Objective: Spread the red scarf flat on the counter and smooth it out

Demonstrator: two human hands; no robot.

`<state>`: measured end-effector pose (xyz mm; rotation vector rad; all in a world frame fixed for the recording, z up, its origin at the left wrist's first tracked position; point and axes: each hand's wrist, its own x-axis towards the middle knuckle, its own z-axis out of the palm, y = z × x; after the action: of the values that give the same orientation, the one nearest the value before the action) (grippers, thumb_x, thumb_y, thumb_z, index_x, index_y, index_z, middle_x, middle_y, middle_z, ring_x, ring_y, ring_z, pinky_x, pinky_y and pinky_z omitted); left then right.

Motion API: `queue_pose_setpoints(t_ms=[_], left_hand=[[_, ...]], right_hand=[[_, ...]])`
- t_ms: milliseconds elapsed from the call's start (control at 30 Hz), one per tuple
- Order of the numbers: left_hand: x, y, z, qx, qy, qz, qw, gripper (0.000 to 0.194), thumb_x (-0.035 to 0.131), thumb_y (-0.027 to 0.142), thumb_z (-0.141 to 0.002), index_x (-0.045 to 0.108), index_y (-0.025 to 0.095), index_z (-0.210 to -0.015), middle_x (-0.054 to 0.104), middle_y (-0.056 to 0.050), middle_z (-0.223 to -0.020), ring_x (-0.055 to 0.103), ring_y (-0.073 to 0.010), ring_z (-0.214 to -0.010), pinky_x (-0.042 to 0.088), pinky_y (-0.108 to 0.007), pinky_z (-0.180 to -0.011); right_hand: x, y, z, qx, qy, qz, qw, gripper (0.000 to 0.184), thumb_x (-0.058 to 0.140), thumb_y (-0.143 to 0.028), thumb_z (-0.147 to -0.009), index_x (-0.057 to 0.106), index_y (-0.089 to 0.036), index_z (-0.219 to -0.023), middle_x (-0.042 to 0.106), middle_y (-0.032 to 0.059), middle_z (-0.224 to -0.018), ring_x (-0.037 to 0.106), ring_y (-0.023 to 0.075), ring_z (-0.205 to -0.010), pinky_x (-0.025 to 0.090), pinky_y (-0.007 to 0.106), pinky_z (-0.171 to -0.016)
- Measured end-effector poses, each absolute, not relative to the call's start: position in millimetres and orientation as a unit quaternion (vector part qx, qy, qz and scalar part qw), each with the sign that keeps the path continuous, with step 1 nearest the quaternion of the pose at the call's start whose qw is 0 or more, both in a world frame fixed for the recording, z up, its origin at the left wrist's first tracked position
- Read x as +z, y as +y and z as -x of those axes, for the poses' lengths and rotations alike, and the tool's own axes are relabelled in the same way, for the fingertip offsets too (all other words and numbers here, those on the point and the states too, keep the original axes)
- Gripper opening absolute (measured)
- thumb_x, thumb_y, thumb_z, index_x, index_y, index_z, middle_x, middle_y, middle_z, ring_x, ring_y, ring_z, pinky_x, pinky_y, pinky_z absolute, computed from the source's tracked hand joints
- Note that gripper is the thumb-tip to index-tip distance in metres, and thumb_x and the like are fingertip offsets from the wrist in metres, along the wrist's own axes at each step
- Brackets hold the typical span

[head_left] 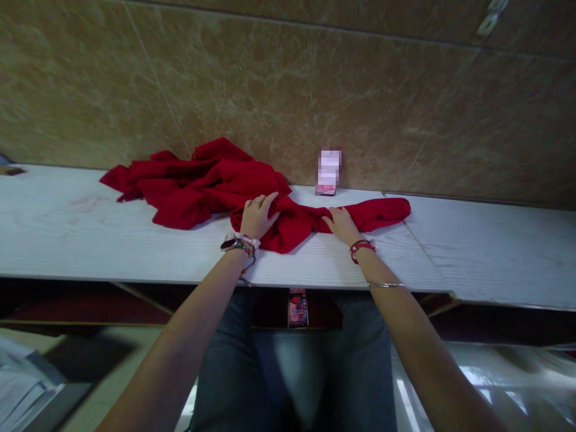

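Observation:
A red cloth (204,186) lies bunched on a white wood-grain table, heaped loosely on the left and narrowing to a long rolled or folded strip on the right. My left hand (258,218) is closed over its middle part, thumb and index finger parted around a fold. A little to the right, my right hand (342,225) grips the narrow stretch of the strip, with fingertips partly hidden in the fabric. Beyond the hands, a phone (328,172) with a lit, blurred screen leans against the wall.
The white table (81,234) runs along a brown marbled tile wall (270,90). Below its front edge, a small dark red patterned packet (297,309) lies on a shelf above my lap. Papers (24,384) are stacked at the lower left. A wall fitting (490,21) shows top right.

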<state>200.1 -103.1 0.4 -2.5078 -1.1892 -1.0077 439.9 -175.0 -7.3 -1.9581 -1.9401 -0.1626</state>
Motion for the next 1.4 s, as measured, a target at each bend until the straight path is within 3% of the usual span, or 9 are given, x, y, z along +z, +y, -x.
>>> queue_pose_setpoints(t_ms=[100,233,433,533,667,867,1033,1233,1400], left_hand=[[2,-103,-197,-0.400,-0.429,0.803,0.103,0.062,0.059,0.028,-0.072,0.038,0.018,-0.128,0.045,-0.014,-0.124,0.042,-0.0285,-0.115,0.032,-0.040,-0.092],[0,-100,-196,-0.367,-0.414,0.832,0.051,0.072,0.061,0.031,-0.070,0.030,0.013,-0.132,0.044,-0.016,-0.126,0.042,-0.0284,-0.115,0.035,-0.040,-0.091],[-7,-94,-200,-0.227,-0.331,0.915,-0.039,0.076,0.058,0.023,-0.069,0.022,0.015,-0.135,0.053,-0.012,-0.119,0.051,-0.0250,-0.108,0.038,-0.039,-0.092],[-7,-95,-200,-0.235,-0.328,0.914,-0.044,0.076,0.053,0.012,-0.065,0.024,0.017,-0.135,0.054,-0.009,-0.119,0.052,-0.0228,-0.106,0.040,-0.037,-0.092],[-5,-95,-198,-0.280,-0.353,0.892,-0.028,0.071,0.044,0.001,-0.062,0.035,0.019,-0.130,0.056,-0.007,-0.114,0.054,-0.0204,-0.102,0.042,-0.033,-0.090],[-2,-92,-189,-0.477,-0.418,0.773,0.029,0.056,0.046,0.008,-0.070,0.041,0.018,-0.125,0.056,-0.007,-0.106,0.052,-0.0203,-0.100,0.041,-0.036,-0.091],[-3,-94,-192,-0.451,-0.377,0.807,0.061,0.043,0.044,0.014,-0.075,0.048,0.014,-0.118,0.052,-0.011,-0.112,0.050,-0.0208,-0.104,0.041,-0.034,-0.090],[-8,-96,-198,-0.335,-0.317,0.887,0.033,0.030,0.036,0.023,-0.086,0.057,0.015,-0.105,0.060,-0.008,-0.098,0.055,-0.0185,-0.090,0.044,-0.030,-0.083],[-7,-96,-197,-0.340,-0.334,0.879,0.032,0.030,0.036,0.023,-0.086,0.056,0.015,-0.107,0.060,-0.008,-0.099,0.055,-0.0186,-0.089,0.044,-0.030,-0.082]], right_hand=[[1,-177,-456,-0.091,-0.591,0.735,0.318,0.031,0.030,-0.021,-0.085,0.052,-0.011,-0.106,0.058,0.0161,-0.099,0.051,0.0258,-0.096,0.039,0.040,-0.086],[8,-185,-472,-0.161,-0.511,0.730,0.425,0.043,0.028,-0.006,-0.076,0.051,-0.010,-0.112,0.048,0.0174,-0.116,0.042,0.0261,-0.111,0.032,0.044,-0.094],[3,-185,-435,-0.076,-0.755,0.592,0.272,0.046,0.036,-0.013,-0.079,0.048,-0.024,-0.122,0.042,0.0066,-0.130,0.035,0.0218,-0.121,0.020,0.049,-0.102],[-2,-181,-420,-0.009,-0.786,0.591,0.181,0.045,0.039,-0.021,-0.083,0.041,-0.021,-0.128,0.050,0.0085,-0.124,0.042,0.0209,-0.114,0.026,0.046,-0.099],[-1,-177,-423,-0.025,-0.788,0.596,0.156,0.030,0.042,-0.018,-0.082,0.059,-0.013,-0.106,0.061,0.0103,-0.101,0.052,0.0191,-0.096,0.037,0.032,-0.090],[5,-183,-455,-0.165,-0.615,0.694,0.337,0.031,0.036,-0.006,-0.077,0.061,-0.012,-0.096,0.058,0.0121,-0.091,0.050,0.0225,-0.089,0.038,0.038,-0.085],[4,-187,-471,-0.214,-0.525,0.690,0.450,0.038,0.037,-0.002,-0.071,0.061,-0.010,-0.099,0.049,0.0149,-0.108,0.044,0.0241,-0.102,0.037,0.040,-0.090],[-6,-177,-429,-0.098,-0.770,0.556,0.298,0.033,0.042,-0.021,-0.083,0.054,-0.017,-0.114,0.053,0.0104,-0.114,0.046,0.0210,-0.108,0.036,0.039,-0.095],[-13,-174,-422,-0.035,-0.806,0.547,0.223,0.029,0.041,-0.023,-0.085,0.060,-0.012,-0.106,0.059,0.0114,-0.103,0.053,0.0189,-0.098,0.041,0.033,-0.090]])
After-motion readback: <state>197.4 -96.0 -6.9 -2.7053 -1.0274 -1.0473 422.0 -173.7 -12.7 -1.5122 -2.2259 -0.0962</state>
